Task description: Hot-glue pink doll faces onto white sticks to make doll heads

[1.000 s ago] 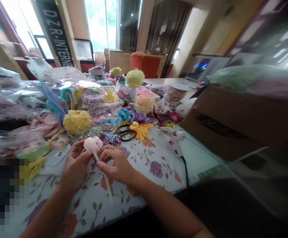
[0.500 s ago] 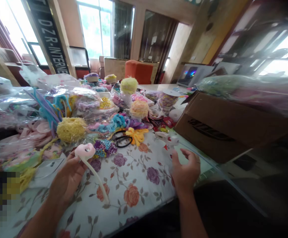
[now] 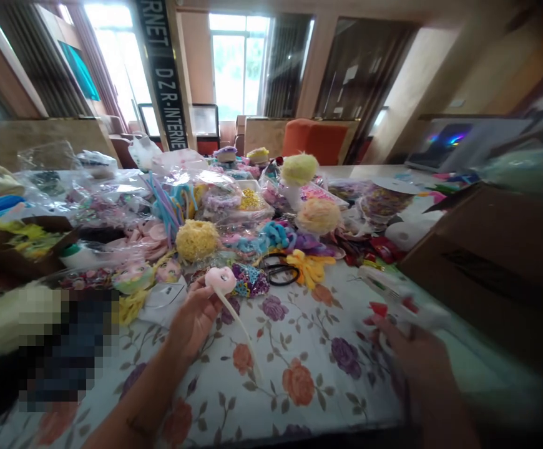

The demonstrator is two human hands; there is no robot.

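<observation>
Hands now parted: right hand at the white, red-triggered glue gun; left hand alone supports the pink, rounded doll head.
Left fingers clamped on the head, above the flowered white cloth; right fingers at the gun's handle, grip blurred, cannot tell if closed. One long cream strip trails from the head. Beyond: one pair of black-handled scissors, three fluffy balls (yellow, peach, pale green), one orange chair farthest.
</observation>
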